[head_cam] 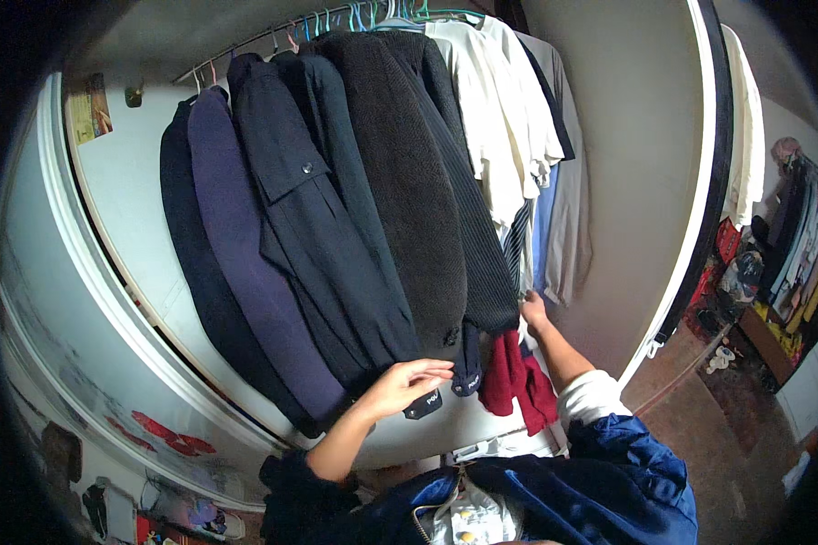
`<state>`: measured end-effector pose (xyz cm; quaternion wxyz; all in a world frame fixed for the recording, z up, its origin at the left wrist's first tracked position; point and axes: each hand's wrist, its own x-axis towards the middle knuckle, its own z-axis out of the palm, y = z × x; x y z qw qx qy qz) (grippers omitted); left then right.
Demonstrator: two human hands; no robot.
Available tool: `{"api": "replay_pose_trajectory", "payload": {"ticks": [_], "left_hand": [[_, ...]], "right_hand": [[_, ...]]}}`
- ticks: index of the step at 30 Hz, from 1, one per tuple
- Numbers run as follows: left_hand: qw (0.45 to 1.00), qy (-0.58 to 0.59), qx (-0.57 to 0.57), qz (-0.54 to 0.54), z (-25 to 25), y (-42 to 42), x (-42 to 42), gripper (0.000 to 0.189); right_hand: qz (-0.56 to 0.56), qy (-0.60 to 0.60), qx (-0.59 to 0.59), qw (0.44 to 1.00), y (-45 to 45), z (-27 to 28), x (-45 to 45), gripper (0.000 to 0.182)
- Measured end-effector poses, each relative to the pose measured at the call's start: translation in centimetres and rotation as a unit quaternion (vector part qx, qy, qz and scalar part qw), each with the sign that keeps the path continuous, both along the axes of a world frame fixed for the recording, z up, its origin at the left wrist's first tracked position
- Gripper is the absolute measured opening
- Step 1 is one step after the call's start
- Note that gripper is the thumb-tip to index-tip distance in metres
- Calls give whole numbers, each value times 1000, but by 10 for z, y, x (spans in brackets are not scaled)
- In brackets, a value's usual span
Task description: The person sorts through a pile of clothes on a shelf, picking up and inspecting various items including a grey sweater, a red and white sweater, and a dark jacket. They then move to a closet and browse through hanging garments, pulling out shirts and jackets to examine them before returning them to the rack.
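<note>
Dark coats and jackets hang in a row in front of me, among them a black coat with a buttoned flap [293,170], a dark brown textured coat [409,170] and a pinstriped jacket [474,272]. My left hand [409,385], fingers extended and holding nothing, is by the lower sleeve ends of the dark coats. My right hand [534,312] is curled around a narrow pale garment [529,259] beside the pinstriped jacket; its fingertips are partly hidden. Below it hangs a dark red garment [508,375]. White shirts [491,116] hang above.
The clothes hang on a metal rail [245,44] with coloured hangers [361,15]. A purple coat [235,225] hangs at the left and a grey shirt [566,191] at the right. A white-edged panel [695,170] stands at the right, with more hanging clothes [801,231] beyond it.
</note>
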<state>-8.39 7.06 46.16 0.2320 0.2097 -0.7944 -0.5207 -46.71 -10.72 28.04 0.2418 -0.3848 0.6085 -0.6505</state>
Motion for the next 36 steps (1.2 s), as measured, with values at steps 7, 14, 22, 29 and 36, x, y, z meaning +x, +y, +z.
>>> {"api": "replay_pose_trajectory", "payload": {"ticks": [7,14,22,29,36], "left_hand": [[978,40,-86,185,46,13,82,24],[682,60,-637,354,157,-11,66,18],[333,-179,-695,612,278,-86,104,41],[245,-321,-593,697,249,-111,148,54],[291,-279,-544,736,257,-95,199,80]], "right_hand": [[-5,45,-294,955,46,159,66,19],[31,287,-436,853,104,354,121,21],[66,472,-604,639,75,480,236,26],[37,501,-477,722,47,503,348,46],[60,389,-396,830,-8,522,330,64]]}}
